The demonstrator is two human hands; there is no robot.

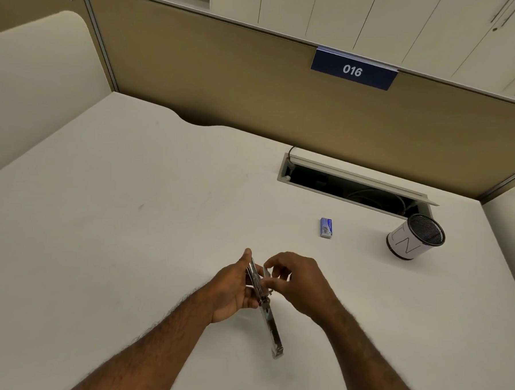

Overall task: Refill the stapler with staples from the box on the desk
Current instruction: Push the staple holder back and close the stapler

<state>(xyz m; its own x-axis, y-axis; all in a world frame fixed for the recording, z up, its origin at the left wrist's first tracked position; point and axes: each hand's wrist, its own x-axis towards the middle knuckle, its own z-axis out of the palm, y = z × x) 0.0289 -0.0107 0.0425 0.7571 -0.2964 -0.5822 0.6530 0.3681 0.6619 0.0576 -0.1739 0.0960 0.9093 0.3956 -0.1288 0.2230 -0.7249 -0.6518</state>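
- Head view: the stapler (266, 308) is held up off the bench (129, 218), swung open, its long metal arm pointing down toward the camera's near side.
- The left hand (233, 292) is wrapped round the stapler's upper part, thumb tip raised at the top.
- The right hand (293, 281) is brought in against the same upper part, fingers curled and pinching at something small near the hinge; whether a strip of staples is between them cannot be told.
- The staple box (326, 227), small and blue, is seen lying flat on the bench, well apart from both hands, beyond and to the right; it looks shut, though that is too small to be sure of.
- Progress is judged early: the stapler is opened, but no staples are seen in the channel, so fetching a strip, loading it and closing up are taken to be left.
- A mesh pen cup (413, 236) with a white paper wrap is stood at the right, near an open cable hatch (355, 188).
- The pale bench is backed by a tan partition (226, 74) carrying a blue tag marked 016 (353, 69); white cupboards are seen behind.
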